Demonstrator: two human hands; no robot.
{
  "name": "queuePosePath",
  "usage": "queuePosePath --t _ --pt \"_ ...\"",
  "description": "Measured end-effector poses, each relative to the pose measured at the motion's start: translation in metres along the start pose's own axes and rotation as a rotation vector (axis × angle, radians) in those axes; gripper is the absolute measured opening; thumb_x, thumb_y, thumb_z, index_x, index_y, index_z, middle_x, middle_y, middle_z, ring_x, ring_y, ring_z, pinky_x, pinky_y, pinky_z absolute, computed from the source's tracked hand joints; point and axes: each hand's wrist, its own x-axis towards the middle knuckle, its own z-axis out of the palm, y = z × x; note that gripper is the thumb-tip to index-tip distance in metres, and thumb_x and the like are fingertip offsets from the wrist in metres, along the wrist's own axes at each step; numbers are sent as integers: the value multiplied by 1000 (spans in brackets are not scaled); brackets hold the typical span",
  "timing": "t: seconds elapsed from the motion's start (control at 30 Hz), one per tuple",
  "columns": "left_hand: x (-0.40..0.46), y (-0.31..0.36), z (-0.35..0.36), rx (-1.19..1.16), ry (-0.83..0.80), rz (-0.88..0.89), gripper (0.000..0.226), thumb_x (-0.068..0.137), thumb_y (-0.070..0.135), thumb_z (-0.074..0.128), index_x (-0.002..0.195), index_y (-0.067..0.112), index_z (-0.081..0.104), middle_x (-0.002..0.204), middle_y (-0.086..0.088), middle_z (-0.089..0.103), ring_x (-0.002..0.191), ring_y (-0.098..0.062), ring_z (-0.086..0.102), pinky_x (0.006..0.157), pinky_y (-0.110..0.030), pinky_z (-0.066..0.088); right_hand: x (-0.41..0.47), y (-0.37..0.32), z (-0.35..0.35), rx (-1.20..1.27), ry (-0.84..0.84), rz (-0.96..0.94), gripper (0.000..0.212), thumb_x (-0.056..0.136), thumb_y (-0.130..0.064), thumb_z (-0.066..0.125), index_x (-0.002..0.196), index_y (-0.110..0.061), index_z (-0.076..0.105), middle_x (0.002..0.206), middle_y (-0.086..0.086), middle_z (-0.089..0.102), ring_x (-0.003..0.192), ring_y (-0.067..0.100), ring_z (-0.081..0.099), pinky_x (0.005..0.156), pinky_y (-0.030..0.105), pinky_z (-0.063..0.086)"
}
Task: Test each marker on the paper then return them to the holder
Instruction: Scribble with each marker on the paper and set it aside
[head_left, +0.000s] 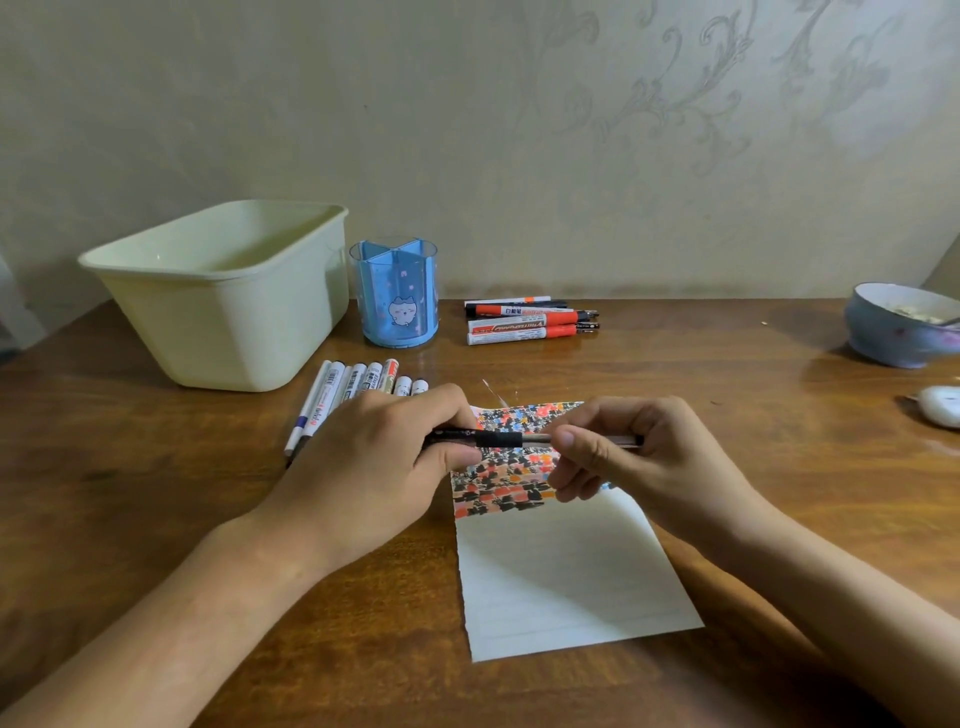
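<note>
A slim black pen-like marker (498, 439) lies level above the patterned far end of the paper (566, 566), its long axis running left to right across the scene; which end carries the tip cannot be told, since both ends sit inside the hands; the left hand (374, 467) comes in from the near left, knuckles up, fingers and thumb curled round the marker's left part; the right hand (628, 457) reaches in from the near right, thumb and forefinger pinching the marker's right part, the other fingers curled beneath; both forearms slope inward over the wooden table (156, 519); the paper lies flat between them, its far portion covered in black, red and orange marks, its near portion blank; a row of markers (358, 387) lies just beyond the left hand, pointing far and slightly right; a second group of red-and-white markers (524, 322) lies farther off, long axes left to right, just right of the blue holder (395, 299); a cream tub (228, 296) stands left of the holder; a bowl (904, 325) sits at the far right edge.
</note>
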Motion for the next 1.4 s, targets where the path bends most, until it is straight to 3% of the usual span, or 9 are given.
queuePosePath --t 0.1,0.23,0.33,0.47,0.7,0.9,1.13,1.27,1.4 --pt "1 -1 -3 46 -24 67 35 80 60 54 103 37 66 91 19 70 78 -1 63 52 -6 41 0 -1 -1 -60 -32 -13 22 85 -34 66 95 -16 74 78 3 76 70 17 74 63 27 57" --pt "1 0 -3 148 -29 179 31 84 54 51 92 31 71 85 18 58 78 -4 54 57 -9 33 -1 4 0 -60 -54 -24 27 84 -35 70 107 -23 71 80 1 76 70 17 74 65 31 58" --pt "3 -9 -8 169 6 129 33 84 56 49 91 31 69 83 17 51 81 -7 54 58 -22 45 2 8 -6 -43 4 -22 46 80 -40 71 124 -25 63 87 4 76 74 19 74 67 29 58" --pt "8 -26 -22 191 28 -33 36 90 34 63 124 41 56 71 16 48 66 -5 50 57 -28 43 7 14 -14 -99 85 6 59 82 -43 64 137 -25 54 91 2 77 77 17 74 70 29 58" --pt "10 -53 -24 253 99 -295 15 90 23 63 78 29 58 51 4 48 54 -12 49 56 -35 46 6 17 -13 -142 81 31 34 94 -28 57 127 -23 62 85 0 77 74 15 74 66 24 58" --pt "9 -66 -20 327 56 -369 11 94 26 56 84 30 53 56 4 53 58 -13 54 52 -32 41 6 19 -13 -177 88 24 24 100 -19 54 120 -22 67 83 -1 77 73 15 74 69 31 61" --pt "10 -65 -20 334 63 -366 5 97 32 52 92 32 53 64 6 52 62 -12 53 50 -30 33 6 21 -13 -191 103 9 23 101 -12 52 113 -21 71 81 0 76 72 16 73 65 26 59" --pt "10 -51 -15 317 86 -252 10 96 36 55 103 31 61 89 13 47 85 -10 50 66 -28 39 6 23 -13 -228 112 -8 23 101 -11 53 109 -20 72 80 -2 76 72 14 73 67 27 59" --pt "7 -25 -1 319 -159 -106 40 93 58 47 129 41 52 119 18 41 118 -3 36 99 -24 35 8 22 -14 -357 145 -36 21 100 -14 57 110 -23 73 87 -11 74 78 7 71 68 25 59"
